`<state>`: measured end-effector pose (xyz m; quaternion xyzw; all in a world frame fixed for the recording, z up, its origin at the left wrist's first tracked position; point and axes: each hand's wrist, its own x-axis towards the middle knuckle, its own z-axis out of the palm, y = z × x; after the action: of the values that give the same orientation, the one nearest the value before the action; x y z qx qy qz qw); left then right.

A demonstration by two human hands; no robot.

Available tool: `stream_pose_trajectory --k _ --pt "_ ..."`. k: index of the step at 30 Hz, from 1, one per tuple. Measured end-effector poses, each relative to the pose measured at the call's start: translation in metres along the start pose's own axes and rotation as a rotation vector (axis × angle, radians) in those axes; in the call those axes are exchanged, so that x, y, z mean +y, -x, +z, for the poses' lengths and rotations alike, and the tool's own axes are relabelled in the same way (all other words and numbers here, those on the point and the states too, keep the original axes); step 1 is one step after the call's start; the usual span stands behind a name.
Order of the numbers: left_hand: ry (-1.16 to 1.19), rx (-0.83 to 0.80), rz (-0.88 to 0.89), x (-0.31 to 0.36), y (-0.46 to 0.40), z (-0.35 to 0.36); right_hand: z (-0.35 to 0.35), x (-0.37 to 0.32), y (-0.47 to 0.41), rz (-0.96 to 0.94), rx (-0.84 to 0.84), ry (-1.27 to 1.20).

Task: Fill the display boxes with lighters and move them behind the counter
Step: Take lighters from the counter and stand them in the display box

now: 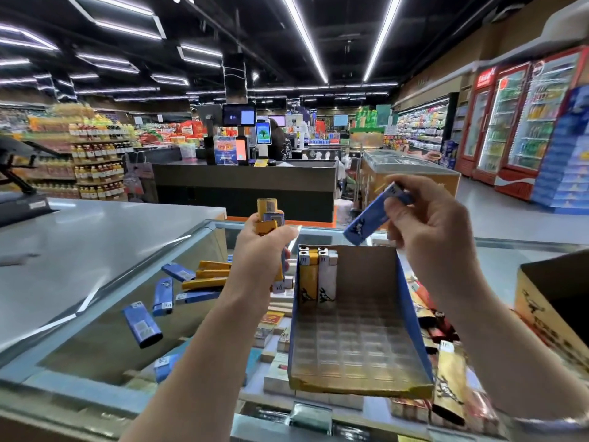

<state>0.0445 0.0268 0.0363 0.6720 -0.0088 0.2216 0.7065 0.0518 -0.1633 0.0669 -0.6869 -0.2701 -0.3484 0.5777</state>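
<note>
Now | right fingers (402, 215) pinch blue lighter (371, 216) | left fingers (282, 232) grip lighters (269, 216)

a glass counter (105, 317) spans the lower frame. on it at centre stands an open display box (357, 339); loose blue and yellow lighters (178, 288) lie scattered at left.

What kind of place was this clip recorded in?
A supermarket, at a glass display counter: shelves of bottled drinks, a checkout with screens and glass-door drink fridges stand beyond the hands.
</note>
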Motion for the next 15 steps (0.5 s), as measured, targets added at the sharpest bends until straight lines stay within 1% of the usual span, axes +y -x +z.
stream_pose_trajectory --k 3,5,8,15 --pt "-0.169 -0.062 -0.033 -0.004 -0.001 0.005 0.001 0.012 0.002 0.047 -0.106 0.091" --pt "-0.228 -0.077 -0.066 -0.006 -0.002 0.006 0.004 0.018 0.006 0.048 -0.197 0.182" --pt "-0.227 -0.093 -0.111 -0.007 -0.002 0.004 0.007 0.025 0.011 0.057 -0.318 0.288" --pt "-0.199 -0.107 -0.135 -0.006 -0.001 0.005 0.013 0.025 0.022 -0.026 -0.459 0.468"
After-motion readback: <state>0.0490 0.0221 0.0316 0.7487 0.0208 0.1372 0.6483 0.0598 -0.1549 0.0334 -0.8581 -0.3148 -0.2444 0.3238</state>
